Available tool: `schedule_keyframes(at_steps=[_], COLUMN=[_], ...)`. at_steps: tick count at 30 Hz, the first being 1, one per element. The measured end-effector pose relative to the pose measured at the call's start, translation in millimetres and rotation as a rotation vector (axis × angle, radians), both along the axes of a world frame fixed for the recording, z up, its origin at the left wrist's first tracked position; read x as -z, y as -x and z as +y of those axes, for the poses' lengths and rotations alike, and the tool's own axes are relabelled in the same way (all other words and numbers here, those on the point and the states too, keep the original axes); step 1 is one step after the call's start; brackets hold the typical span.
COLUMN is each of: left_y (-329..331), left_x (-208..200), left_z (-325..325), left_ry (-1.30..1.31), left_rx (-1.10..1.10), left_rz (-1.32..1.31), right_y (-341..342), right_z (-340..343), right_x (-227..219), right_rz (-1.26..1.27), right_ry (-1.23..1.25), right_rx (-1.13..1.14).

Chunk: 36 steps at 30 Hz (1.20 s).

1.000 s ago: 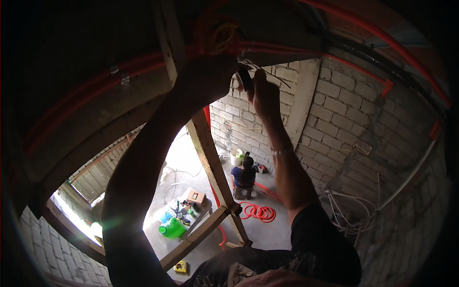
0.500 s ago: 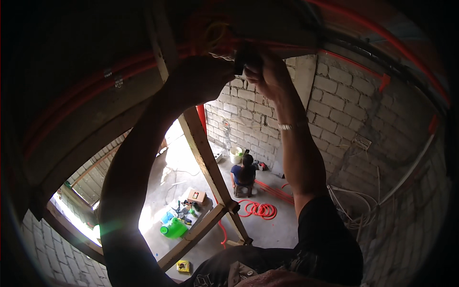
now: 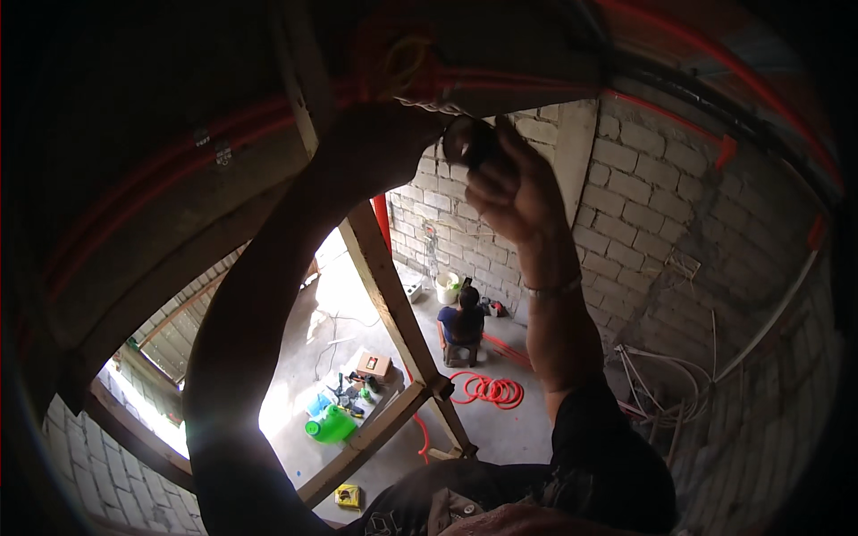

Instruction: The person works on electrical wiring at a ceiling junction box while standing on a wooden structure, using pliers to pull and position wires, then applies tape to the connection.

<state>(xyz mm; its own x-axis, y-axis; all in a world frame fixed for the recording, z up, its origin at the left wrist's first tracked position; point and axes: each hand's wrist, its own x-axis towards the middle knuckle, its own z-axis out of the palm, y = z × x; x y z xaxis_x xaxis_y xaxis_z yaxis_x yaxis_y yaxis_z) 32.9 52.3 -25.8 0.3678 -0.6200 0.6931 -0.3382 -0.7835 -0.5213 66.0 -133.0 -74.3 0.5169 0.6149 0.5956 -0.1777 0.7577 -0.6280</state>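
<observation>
Both my arms reach up to a red junction box [image 3: 371, 58] overhead, where a loop of yellow wire [image 3: 407, 58] hangs. Pale twisted wires [image 3: 433, 105] run out beside it. My left hand [image 3: 389, 143] is a dark silhouette just below these wires, its fingers closed; what they pinch is lost in shadow. In my right hand [image 3: 514, 188] is a round black roll of tape [image 3: 466, 141], gripped by thumb and fingers. The roll sits close to the left fingertips, its round side facing me.
Red conduits [image 3: 170, 179] run along the ceiling. Wooden beams [image 3: 380, 277] cross just below me. On the floor far down are a seated person [image 3: 461, 323], a coil of red tubing [image 3: 490, 390], a green jug [image 3: 331, 425], tools, and a yellow box [image 3: 348, 497]. A block wall [image 3: 639, 174] rises on the right.
My right hand has moved down and slightly right, away from the wires, and has turned so the tape roll's round side shows. My left hand has stayed nearly in place.
</observation>
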Motion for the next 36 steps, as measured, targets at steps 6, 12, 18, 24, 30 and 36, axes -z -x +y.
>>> schedule_keyframes(at_steps=[6, 12, 18, 24, 30, 36], left_y=[6.1, 3.0, -2.0, 9.8, 4.6, 2.5], left_x=[-1.9, 0.2, 3.8, -2.7, -0.5, -0.5], left_z=[-11.1, -9.3, -6.8, -13.4, -12.8, -9.0], left_ry=[0.148, 0.196, 0.088, 0.045, 0.058, 0.116], left_rx=[-0.069, 0.011, -0.229, -0.278, -0.184, -0.085], left_rz=[0.180, 0.098, 0.056, 0.117, 0.052, -0.007], right_y=[-38.8, -68.0, -14.9, 30.3, -48.4, -32.8], right_z=[7.5, 27.8, 31.0, 7.6, 6.3, 25.8], right_x=[-43.9, 3.1, 36.7, 16.3, -40.0, 0.0], right_rz=[-0.120, -1.051, -0.476, -0.138, -0.314, -0.244], right_ry=[0.094, 0.543, 0.569, -0.009, 0.106, 0.402], right_rx=[0.127, 1.731, 1.192, 0.570, 0.634, 0.808])
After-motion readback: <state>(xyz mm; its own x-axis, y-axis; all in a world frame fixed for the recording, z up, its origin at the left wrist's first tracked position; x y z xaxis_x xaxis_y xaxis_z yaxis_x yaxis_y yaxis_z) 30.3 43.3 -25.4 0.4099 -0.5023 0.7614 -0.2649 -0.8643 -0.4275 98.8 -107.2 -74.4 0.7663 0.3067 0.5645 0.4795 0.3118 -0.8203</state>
